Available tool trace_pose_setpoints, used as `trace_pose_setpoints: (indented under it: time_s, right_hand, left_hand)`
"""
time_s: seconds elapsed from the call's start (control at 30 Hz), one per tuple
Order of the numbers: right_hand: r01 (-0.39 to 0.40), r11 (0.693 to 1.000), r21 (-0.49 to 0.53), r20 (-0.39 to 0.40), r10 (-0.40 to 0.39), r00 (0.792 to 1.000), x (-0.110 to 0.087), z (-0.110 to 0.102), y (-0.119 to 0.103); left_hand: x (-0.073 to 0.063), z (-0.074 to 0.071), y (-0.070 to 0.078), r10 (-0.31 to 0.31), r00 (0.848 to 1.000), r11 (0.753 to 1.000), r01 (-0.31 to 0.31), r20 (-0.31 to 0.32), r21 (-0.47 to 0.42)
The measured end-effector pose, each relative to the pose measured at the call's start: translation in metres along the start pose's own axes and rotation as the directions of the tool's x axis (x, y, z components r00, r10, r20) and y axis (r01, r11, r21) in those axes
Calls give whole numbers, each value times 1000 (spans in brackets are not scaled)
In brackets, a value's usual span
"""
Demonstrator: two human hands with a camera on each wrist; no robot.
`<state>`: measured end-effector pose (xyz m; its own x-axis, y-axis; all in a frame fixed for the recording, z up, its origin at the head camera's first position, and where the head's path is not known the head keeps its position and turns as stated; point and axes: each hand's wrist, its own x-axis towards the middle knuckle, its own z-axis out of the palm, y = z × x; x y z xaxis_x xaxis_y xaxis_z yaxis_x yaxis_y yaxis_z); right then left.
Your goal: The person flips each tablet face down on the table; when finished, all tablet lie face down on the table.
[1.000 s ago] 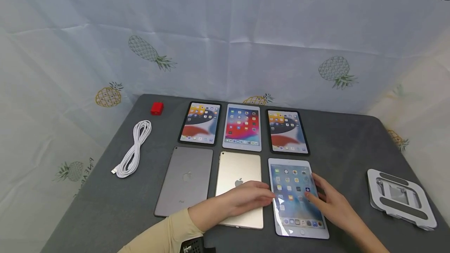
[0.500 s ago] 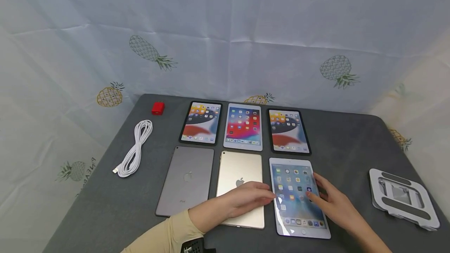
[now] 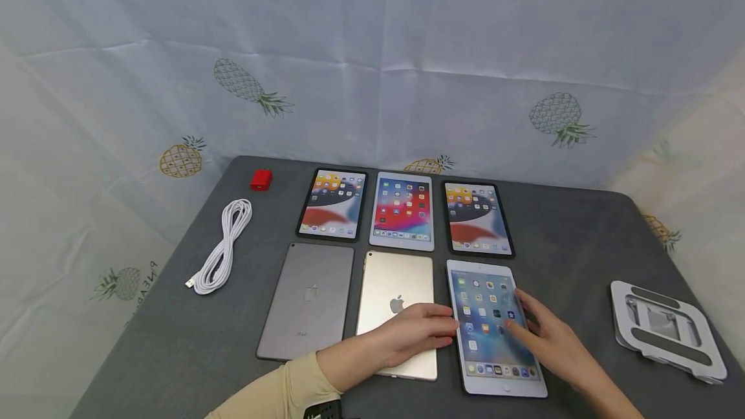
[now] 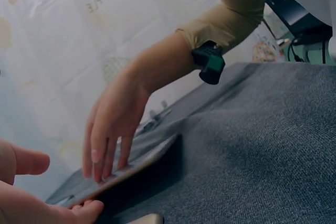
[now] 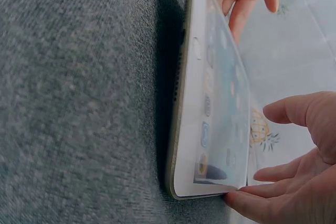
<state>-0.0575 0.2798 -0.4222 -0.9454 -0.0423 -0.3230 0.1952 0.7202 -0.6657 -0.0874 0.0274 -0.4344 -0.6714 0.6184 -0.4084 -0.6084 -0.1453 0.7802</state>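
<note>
A white tablet [image 3: 491, 357] with its screen lit lies between my two hands at the front right. My left hand [image 3: 407, 335] touches its left edge, the forearm crossing over a gold tablet [image 3: 401, 270] that lies face down. In the left wrist view, the left fingertips [image 4: 90, 211] are under the edge, which tilts up off the cloth, with the thumb held away. My right hand [image 3: 550, 338] touches the opposite edge. The right wrist view shows the right fingertips [image 5: 239, 199] at that edge and the right thumb [image 5: 281, 109] raised above the screen.
Behind lie a row of lit tablets, one with a white frame [image 3: 401, 211] in the middle. A grey tablet [image 3: 308, 296] is face down at left. A coiled white cable [image 3: 222, 251] and red charger [image 3: 261, 180] lie farther left. A folded stand [image 3: 669, 332] sits at right.
The white tablet's left edge has risen slightly with the left fingers now under it. The left hand has turned a little; the right hand stays nearly in place.
</note>
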Motion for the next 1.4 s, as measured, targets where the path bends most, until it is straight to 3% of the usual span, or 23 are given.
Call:
trace_pose_setpoints:
  time_s: [0.13, 0.27, 0.37, 0.5, 0.6, 0.73, 0.8, 0.97, 1.1, 1.23, 1.3, 1.4]
  right_hand:
    - [-9, 1000, -2, 17, 9, 1000, 0, 3, -2]
    - [60, 997, -52, -12, -61, 998, 0, 9, -6]
    - [118, 987, -108, -39, -123, 992, 1, 14, -9]
    - [137, 977, -165, -27, -144, 989, 2, 17, -15]
    - [97, 975, -197, 8, -98, 995, 2, 17, -21]
    - [34, 974, -223, 66, -20, 998, 3, 12, -28]
    - [19, 975, -221, 83, -1, 997, 3, 8, -30]
    - [-7, 987, -163, 65, 18, 998, 0, -3, -36]
    - [65, 993, -101, -3, -66, 998, -5, -10, -38]
    - [131, 986, -106, -77, -139, 987, -10, -17, -37]
    - [131, 986, -104, -106, -142, 984, -12, -21, -37]
    - [105, 992, -64, -126, -113, 986, -14, -25, -36]
  left_hand:
    - [3, 1, -1, 35, 999, 999, -35, 1, -9]
    - [6, 5, -2, 102, 994, 995, -102, -26, 16]
    - [6, 8, -3, 167, 985, 985, -165, -34, 59]
    - [4, 13, -3, 258, 966, 959, -259, 22, 115]
    - [2, 17, -1, 317, 945, 927, -327, 82, 184]
    - [0, 20, 2, 365, 917, 861, -399, 163, 317]
    - [-1, 22, 4, 380, 902, 826, -431, 205, 364]
    - [1, 24, 6, 389, 873, 767, -484, 296, 421]
    - [4, 26, 7, 362, 870, 735, -488, 336, 471]
    - [11, 26, 7, 328, 869, 699, -487, 371, 523]
    - [15, 25, 4, 293, 888, 699, -452, 355, 554]
    - [17, 23, -1, 222, 932, 710, -355, 285, 609]
